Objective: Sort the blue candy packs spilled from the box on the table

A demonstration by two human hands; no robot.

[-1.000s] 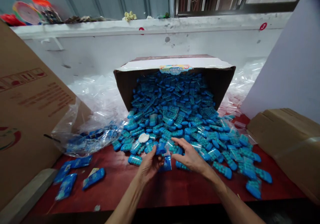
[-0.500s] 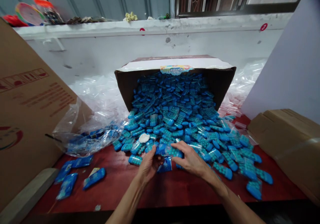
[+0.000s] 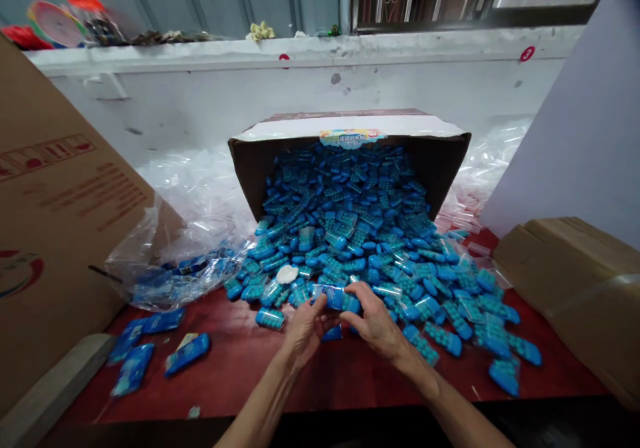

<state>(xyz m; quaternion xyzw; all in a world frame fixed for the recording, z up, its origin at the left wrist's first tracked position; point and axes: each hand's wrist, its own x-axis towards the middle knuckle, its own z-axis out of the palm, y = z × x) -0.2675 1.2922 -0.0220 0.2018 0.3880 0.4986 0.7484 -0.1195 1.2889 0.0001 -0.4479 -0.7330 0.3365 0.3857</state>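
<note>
Between my two hands is a small blue pack [image 3: 334,297], held level just above the table's front part. My left hand [image 3: 306,325] pinches its left end with thumb and fingers. At the right end, my right hand [image 3: 373,321] grips it with thumb and forefinger. Beneath them, a blue wrapper [image 3: 333,333] lies partly hidden on the red table [image 3: 300,385]. Many blue-capped clear packs with teal beads [image 3: 350,235] spill from an open carton [image 3: 350,125] lying on its side. A round white piece [image 3: 287,274] rests on the pile.
Flat blue wrappers [image 3: 134,369] lie at the left, before a clear plastic bag [image 3: 150,268] with more inside. A tall carton [image 3: 60,201] stands left, a brown box [image 3: 570,288] right. Clear plastic pieces [image 3: 200,181] lie behind. A ledge [image 3: 200,56] runs along the wall.
The blue pack now sits more fully covered by printed blue film between my hands. Less of the wrapper beneath shows. Both hands have shifted slightly.
</note>
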